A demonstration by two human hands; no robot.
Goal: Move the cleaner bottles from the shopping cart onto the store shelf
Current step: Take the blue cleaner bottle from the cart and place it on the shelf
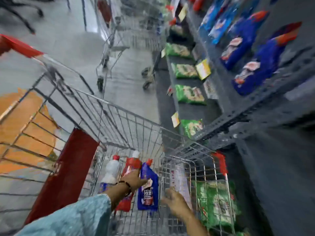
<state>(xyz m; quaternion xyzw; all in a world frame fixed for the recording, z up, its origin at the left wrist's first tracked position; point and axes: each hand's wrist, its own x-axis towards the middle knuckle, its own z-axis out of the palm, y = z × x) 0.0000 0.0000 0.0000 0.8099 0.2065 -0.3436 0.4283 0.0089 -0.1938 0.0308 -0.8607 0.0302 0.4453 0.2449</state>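
Three cleaner bottles stand inside the wire shopping cart (119, 116): a white bottle (111, 169) with a red cap, a red bottle (130, 166) and a blue bottle (149, 193) with a red cap. My left hand (134, 179) reaches in over the red bottle, its fingers wrapped onto the blue bottle's upper part. Just right of the blue bottle, my right hand (173, 200) hovers with fingers spread and nothing in it. The dark grey store shelf (242, 114) runs along the right, with matching blue bottles (252, 70) lying on it. The whole view is motion-blurred.
Green packets (216, 203) fill the cart's right compartment, and more green packets (189, 94) line a lower shelf. A second empty cart (119, 40) stands ahead in the aisle. A red seat flap (68, 167) is at the cart's left.
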